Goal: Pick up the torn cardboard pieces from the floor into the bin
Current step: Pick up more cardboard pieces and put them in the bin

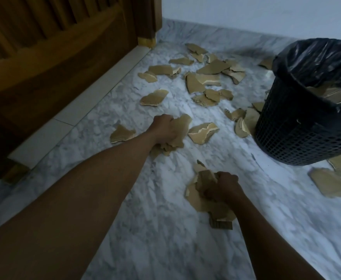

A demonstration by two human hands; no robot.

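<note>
Several torn brown cardboard pieces (206, 77) lie scattered over the grey-white marble floor (165, 229). My left hand (163, 130) reaches forward in the middle of the view and is closed around a bunch of cardboard pieces (182, 126). My right hand (221, 187) is lower, nearer to me, gripping another bunch of cardboard pieces (200, 199). The black mesh bin (298, 130) with a black liner stands at the right, with cardboard showing inside it. Loose pieces (203, 131) lie just right of my left hand, and one (122, 134) lies to its left.
A dark wooden door or cabinet (54, 57) with a pale sill fills the left side. A white wall (256, 13) closes the far end. More cardboard (331, 180) lies in front of the bin at the right, and pieces (246, 122) lean against its left side.
</note>
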